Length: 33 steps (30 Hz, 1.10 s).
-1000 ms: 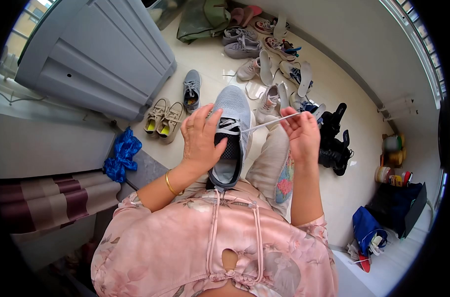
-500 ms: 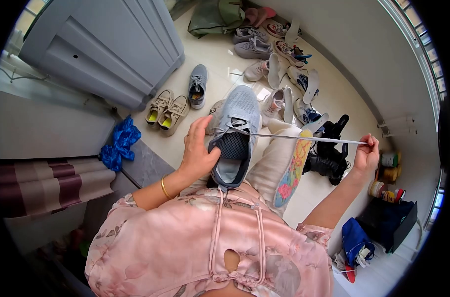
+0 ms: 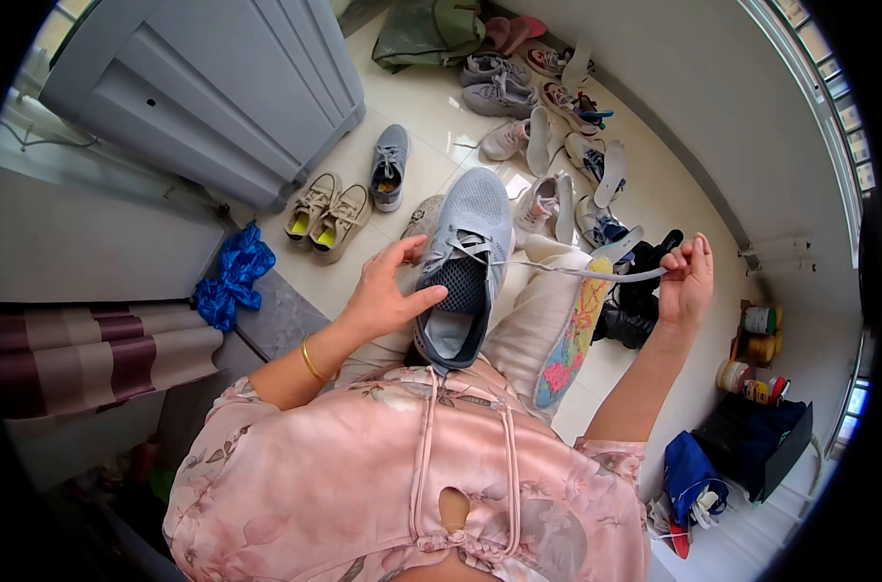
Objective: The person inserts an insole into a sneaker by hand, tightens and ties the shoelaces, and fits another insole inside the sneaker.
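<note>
A pale tiled floor spreads beneath everything, with a large ribbed grey bin at the upper left. The person's pink floral top fills the lower middle, above light trousers. At the left edge hangs a striped cloth in maroon and beige.

A green bag lies at the far end of the floor, and a black bag stands at the lower right, with a smaller blue bag just beside it. A crumpled blue plastic bundle sits near the striped cloth.

The grey shoe rests on the person's lap, toe pointing away and opening toward the body. On the floor beyond it are a similar grey shoe and, beside that, a beige pair. More footwear lines the right side, several pale insoles among it.

The left hand is spread, thumb and fingers well apart, at the near left side of the lap shoe. The right hand is raised out to the right, fingers curled around the end of a pale lace. That lace runs from the shoe's eyelets, dipping slightly midway. A thin gold bracelet circles the left wrist.
</note>
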Each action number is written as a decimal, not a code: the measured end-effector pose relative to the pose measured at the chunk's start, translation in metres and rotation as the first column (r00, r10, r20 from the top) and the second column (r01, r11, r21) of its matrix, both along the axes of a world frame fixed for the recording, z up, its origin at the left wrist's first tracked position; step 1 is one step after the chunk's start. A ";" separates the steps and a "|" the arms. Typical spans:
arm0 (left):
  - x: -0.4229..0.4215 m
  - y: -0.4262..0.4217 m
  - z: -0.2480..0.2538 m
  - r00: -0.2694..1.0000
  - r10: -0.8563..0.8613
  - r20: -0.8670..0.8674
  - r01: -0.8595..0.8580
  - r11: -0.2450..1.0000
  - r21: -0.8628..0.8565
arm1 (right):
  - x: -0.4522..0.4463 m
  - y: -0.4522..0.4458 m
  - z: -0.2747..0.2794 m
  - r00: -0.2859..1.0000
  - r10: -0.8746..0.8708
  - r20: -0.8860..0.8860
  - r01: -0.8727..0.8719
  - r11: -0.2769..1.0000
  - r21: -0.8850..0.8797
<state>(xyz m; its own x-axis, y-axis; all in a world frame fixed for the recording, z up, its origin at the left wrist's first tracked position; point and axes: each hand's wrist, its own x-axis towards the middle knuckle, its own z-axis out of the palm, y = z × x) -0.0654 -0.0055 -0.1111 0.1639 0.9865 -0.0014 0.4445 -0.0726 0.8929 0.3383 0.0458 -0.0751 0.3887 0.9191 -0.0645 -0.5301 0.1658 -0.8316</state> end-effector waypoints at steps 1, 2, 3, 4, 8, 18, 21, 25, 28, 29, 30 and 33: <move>0.000 -0.001 0.000 0.999 0.020 -0.030 -0.018 0.997 0.075 | -0.020 0.000 0.004 0.997 0.019 0.070 -0.017 0.999 -0.041; 0.000 -0.001 0.004 0.992 0.046 -0.119 -0.026 0.986 0.164 | -0.039 -0.001 0.006 0.981 0.054 0.185 -0.041 0.997 -0.072; 0.001 -0.002 0.012 0.975 0.080 -0.206 -0.026 0.967 0.253 | -0.058 -0.003 0.008 0.951 0.091 0.296 -0.062 0.992 -0.106; 0.002 -0.003 0.016 0.951 0.119 -0.287 -0.016 0.941 0.339 | -0.079 -0.006 0.014 0.898 0.132 0.419 -0.086 0.988 -0.127; 0.002 -0.008 -0.003 0.990 0.096 0.101 -0.095 0.995 -0.015 | -0.161 -0.021 0.019 0.713 0.254 0.654 -0.270 0.960 -0.078; 0.007 -0.008 -0.003 0.732 0.326 0.598 -0.058 0.904 -0.423 | -0.228 -0.037 -0.006 0.130 -0.010 0.991 -0.453 0.889 0.069; 0.009 -0.009 -0.002 0.760 0.312 0.570 -0.066 0.910 -0.410 | -0.228 -0.038 -0.007 0.088 0.016 0.996 -0.441 0.897 0.024; 0.009 -0.009 0.002 0.801 0.282 0.527 -0.085 0.926 -0.367 | -0.229 -0.038 -0.005 0.042 0.032 0.999 -0.425 0.905 -0.011; 0.003 -0.006 -0.001 0.784 0.257 0.566 -0.030 0.925 -0.379 | -0.229 -0.037 -0.008 -0.011 -0.029 1.000 -0.439 0.898 0.021; 0.003 -0.005 -0.001 0.780 0.268 0.566 -0.022 0.915 -0.403 | -0.230 -0.037 -0.008 -0.031 -0.057 0.998 -0.447 0.894 0.037; 0.003 -0.004 0.000 0.776 0.279 0.566 -0.013 0.904 -0.428 | -0.230 -0.038 -0.008 -0.055 -0.069 0.996 -0.448 0.893 0.037; 0.005 -0.002 0.003 0.786 0.253 0.564 0.016 0.904 -0.428 | -0.232 -0.040 -0.007 -0.115 -0.097 0.989 -0.448 0.893 0.035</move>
